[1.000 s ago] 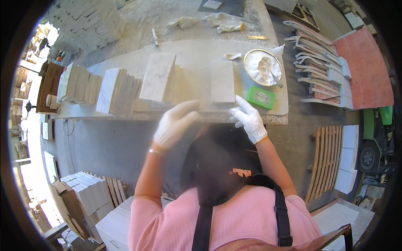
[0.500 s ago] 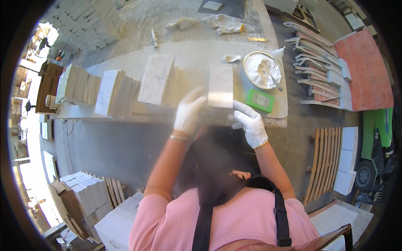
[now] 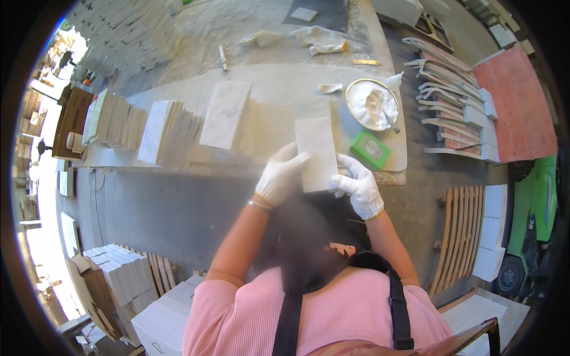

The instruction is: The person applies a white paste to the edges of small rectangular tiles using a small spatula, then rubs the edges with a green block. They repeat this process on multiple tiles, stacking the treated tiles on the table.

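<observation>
Both my hands wear white gloves and hold one pale marble tile (image 3: pixel 316 152) lifted above the near edge of the stone workbench (image 3: pixel 279 95). My left hand (image 3: pixel 279 175) grips the tile's left lower edge. My right hand (image 3: pixel 358 186) grips its right lower corner. A round metal bowl (image 3: pixel 373 104) with white paste and a tool stands at the right of the bench. A green rectangular pad (image 3: pixel 369 149) lies just in front of the bowl, close to my right hand.
Another marble tile (image 3: pixel 225 114) lies flat at mid-bench, with rows of upright tiles (image 3: pixel 166 130) to its left. Rags (image 3: pixel 320 38) lie at the far side. Curved trim pieces (image 3: pixel 451 95), a red board (image 3: pixel 518 107), wooden slats (image 3: pixel 460 237) and stacked boxes (image 3: pixel 119 273) surround me.
My hands reached to the bench, took hold of the flat tile on its right side and drew it toward me, lifted off the bench.
</observation>
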Demonstrator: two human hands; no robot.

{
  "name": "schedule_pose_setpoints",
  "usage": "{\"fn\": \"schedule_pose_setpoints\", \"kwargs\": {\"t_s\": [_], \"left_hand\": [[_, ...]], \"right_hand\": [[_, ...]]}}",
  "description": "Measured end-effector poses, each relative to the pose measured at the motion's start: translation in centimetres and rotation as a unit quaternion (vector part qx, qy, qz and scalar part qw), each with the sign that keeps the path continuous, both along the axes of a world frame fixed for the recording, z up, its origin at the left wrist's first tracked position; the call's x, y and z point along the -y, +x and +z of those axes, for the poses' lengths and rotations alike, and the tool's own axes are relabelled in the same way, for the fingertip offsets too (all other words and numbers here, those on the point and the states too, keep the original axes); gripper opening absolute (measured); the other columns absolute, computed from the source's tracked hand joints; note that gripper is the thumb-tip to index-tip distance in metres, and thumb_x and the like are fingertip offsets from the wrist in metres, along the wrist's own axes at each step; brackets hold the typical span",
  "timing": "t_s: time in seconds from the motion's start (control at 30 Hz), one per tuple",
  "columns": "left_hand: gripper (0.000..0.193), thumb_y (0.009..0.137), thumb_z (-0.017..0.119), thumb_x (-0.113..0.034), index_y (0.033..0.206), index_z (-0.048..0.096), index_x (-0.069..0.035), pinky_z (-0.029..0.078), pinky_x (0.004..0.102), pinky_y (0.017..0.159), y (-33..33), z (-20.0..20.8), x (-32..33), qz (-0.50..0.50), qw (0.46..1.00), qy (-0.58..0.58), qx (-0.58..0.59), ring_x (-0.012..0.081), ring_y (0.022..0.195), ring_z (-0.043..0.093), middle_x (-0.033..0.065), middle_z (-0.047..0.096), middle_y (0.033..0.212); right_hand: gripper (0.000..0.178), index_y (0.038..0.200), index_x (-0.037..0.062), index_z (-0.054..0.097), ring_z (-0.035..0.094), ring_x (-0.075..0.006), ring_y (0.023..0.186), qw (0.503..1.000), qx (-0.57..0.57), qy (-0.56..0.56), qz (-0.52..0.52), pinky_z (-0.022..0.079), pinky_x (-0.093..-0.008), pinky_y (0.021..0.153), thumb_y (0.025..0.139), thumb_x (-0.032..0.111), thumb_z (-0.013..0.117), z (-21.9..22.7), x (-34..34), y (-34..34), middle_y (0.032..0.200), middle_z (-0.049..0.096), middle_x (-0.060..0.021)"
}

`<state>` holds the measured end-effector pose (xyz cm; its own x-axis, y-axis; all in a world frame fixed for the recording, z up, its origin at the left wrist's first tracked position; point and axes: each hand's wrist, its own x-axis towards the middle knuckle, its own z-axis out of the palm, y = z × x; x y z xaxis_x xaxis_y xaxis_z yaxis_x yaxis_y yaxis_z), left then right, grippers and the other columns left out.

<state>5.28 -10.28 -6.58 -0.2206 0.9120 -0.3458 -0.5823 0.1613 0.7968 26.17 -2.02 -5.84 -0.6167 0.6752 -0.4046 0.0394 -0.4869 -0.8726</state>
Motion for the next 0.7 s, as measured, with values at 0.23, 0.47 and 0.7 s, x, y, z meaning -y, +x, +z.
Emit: {"fn": "schedule_pose_setpoints", "kwargs": {"t_s": [0.23, 0.47, 0.7], "left_hand": [[0.053, 0.094, 0.074, -0.017, 0.141, 0.06, 0.005, 0.051, 0.0319, 0.1, 1.8, 1.2, 2.8, -0.087, 0.996, 0.0, -0.011, 0.0145, 0.112, 0.064, 0.0076, 0.07, 0.129], [0.057, 0.093, 0.077, -0.015, 0.144, 0.059, 0.004, 0.049, 0.0335, 0.104, 2.8, 1.7, 3.8, -0.145, 0.989, -0.014, -0.01, 0.0158, 0.116, 0.064, 0.0084, 0.07, 0.131], [0.058, 0.092, 0.078, -0.014, 0.144, 0.059, 0.003, 0.05, 0.0335, 0.103, 3.0, 2.3, 4.0, -0.156, 0.988, -0.004, 0.004, 0.0156, 0.116, 0.064, 0.0077, 0.07, 0.13]], "right_hand": [[0.06, 0.144, -0.0032, 0.057, 0.068, -0.0157, 0.1, 1.0, -0.008, 0.024, 0.009, 0.056, -0.0306, 0.082, 0.088, 0.006, 0.076, 0.2, 0.7, 2.3, 0.121, 0.071, -0.0102], [0.033, 0.13, -0.001, 0.065, 0.072, -0.0167, 0.069, 0.982, -0.006, 0.119, -0.147, 0.056, -0.0258, 0.059, 0.104, 0.02, 0.063, 1.4, -2.7, 1.9, 0.093, 0.076, -0.0118], [0.037, 0.13, -0.0031, 0.068, 0.066, -0.0166, 0.108, 0.988, -0.018, 0.108, -0.113, 0.05, -0.0309, 0.096, 0.108, 0.025, 0.058, 1.8, -1.2, 2.9, 0.12, 0.073, -0.0101]]}}
